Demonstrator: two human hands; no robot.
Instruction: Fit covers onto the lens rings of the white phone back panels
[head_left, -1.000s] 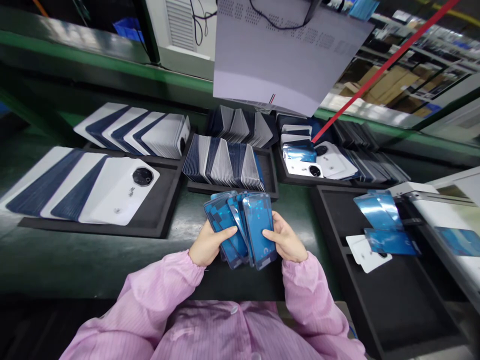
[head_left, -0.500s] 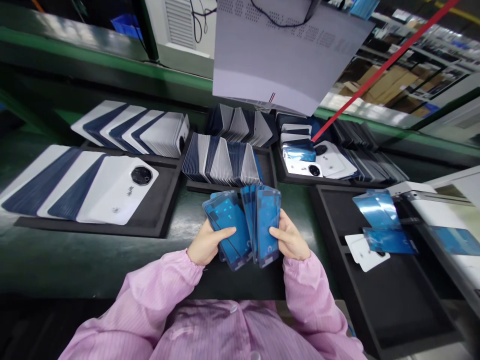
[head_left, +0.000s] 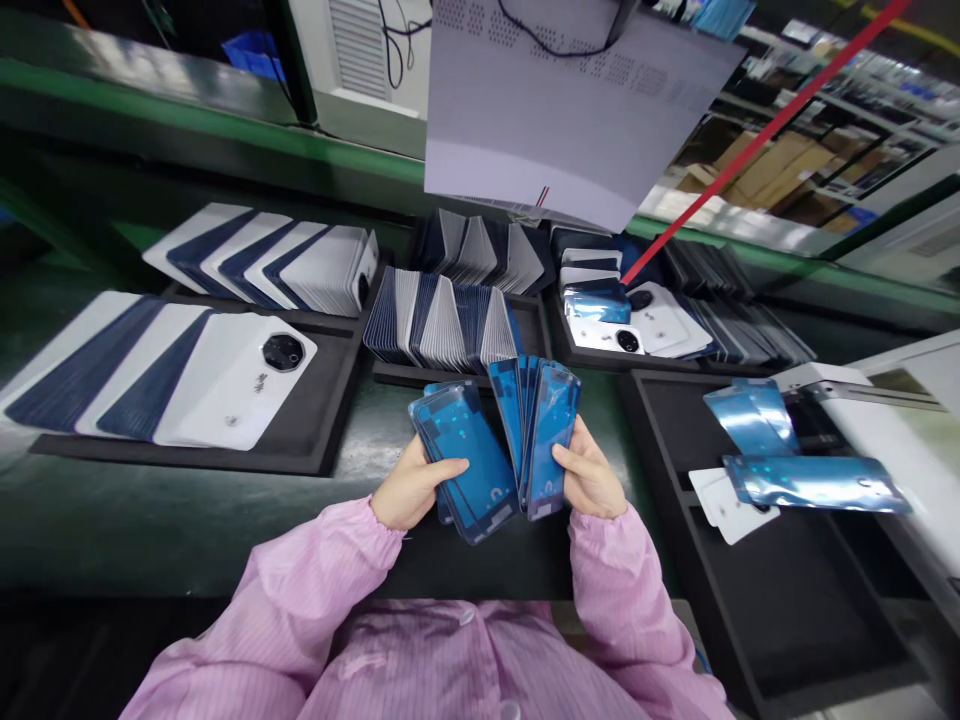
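Out over the tabletop [head_left: 300, 540], by the middle of its near edge, we have the blue-filmed panels parted into two bunches, one for each hand. Our left hand [head_left: 411, 490] pinches the left bunch [head_left: 469, 465], thumb on top and fingers mostly hidden behind; our right hand [head_left: 592, 475] pinches the right bunch [head_left: 550, 440] likewise, fanned into narrow steps. The upper ends stand apart; whether the lower corners touch, we cannot tell.

As we judge it, the parting is well along, while the left bunch looks less spread than the right. Neither bunch has been set down yet.

Toward the tabletop's left edge, white covers [head_left: 236, 380] lie fanned in the front left tray [head_left: 322, 430]. Nearer the far edge, a middle tray [head_left: 536, 325] carries a tightly fanned row [head_left: 442, 320]. Toward the right edge, the right tray [head_left: 817, 600] has loose shiny blue pieces [head_left: 817, 482] and white covers waiting, by our reading, unstacked.
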